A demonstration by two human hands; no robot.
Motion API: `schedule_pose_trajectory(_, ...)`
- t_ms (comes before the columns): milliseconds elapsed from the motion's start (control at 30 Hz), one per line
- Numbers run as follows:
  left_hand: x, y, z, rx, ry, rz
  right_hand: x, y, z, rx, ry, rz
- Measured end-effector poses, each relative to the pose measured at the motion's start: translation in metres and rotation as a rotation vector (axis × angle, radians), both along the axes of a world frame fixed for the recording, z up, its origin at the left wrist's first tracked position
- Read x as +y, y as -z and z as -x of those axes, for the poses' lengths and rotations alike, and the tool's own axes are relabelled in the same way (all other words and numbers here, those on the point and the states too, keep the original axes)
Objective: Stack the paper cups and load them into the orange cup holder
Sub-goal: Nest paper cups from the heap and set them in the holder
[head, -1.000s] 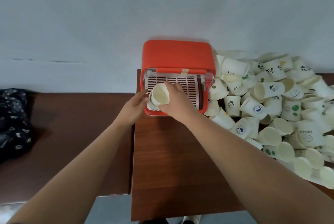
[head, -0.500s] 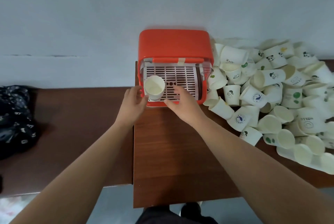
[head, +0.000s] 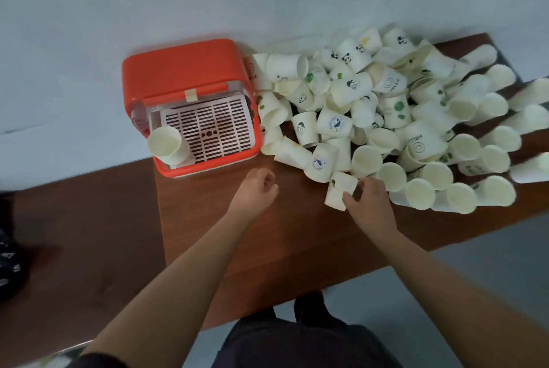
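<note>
- Evidently the step in hand is fetching the next loose cup. The right hand (head: pixel 368 204) has its grip curled round a cup (head: pixel 337 189) that lies on its side, well to the right of the holder (head: pixel 184 70), at the near edge of the pile (head: pixel 401 118).
- The left hand (head: pixel 257 189) hangs just in front of the holder's right corner, its grip loosely curled and holding nothing.
- A stack (head: pixel 165 145) stands mouth up in the holder's front left corner, on the slotted grate (head: pixel 208 127).
- The next move probably calls for lifting the cup clear of its touching neighbours and turning it mouth up. It can then be nested with others, or carried left to the stack. Thin paper likely dents, so a light grip would suit.
- Count: one holder, one stack (how many cups are nested in it cannot be told), one cup in hand and two hands. The pile holds several dozen cups, too overlapped for an exact tally, all on the worktop (head: pixel 208 234) right of the holder.
</note>
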State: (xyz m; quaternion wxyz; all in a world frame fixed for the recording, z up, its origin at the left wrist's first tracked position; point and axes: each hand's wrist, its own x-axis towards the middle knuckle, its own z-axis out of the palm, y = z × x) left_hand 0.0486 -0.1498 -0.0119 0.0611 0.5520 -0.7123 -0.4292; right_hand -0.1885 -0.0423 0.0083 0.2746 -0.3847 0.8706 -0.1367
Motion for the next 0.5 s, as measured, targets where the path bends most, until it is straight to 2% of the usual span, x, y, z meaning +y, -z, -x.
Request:
schedule_pose_trajectory(167,-0.019,-0.003,0.081,-0.038,0.025,0.206,-0.008,0.03,0.023,-0.19,0.099,-0.057)
schedule_pose_trajectory(267,-0.027,0.002,0.111,-0.014,0.038,0.158,-0.015,0.049,0.029,-0.282,0.151,-0.074)
schedule_pose_trajectory(500,-0.02,0.028,0.14,-0.009,-0.025,0.07,-0.026,0.062,0.04,-0.327,0.142,-0.038)
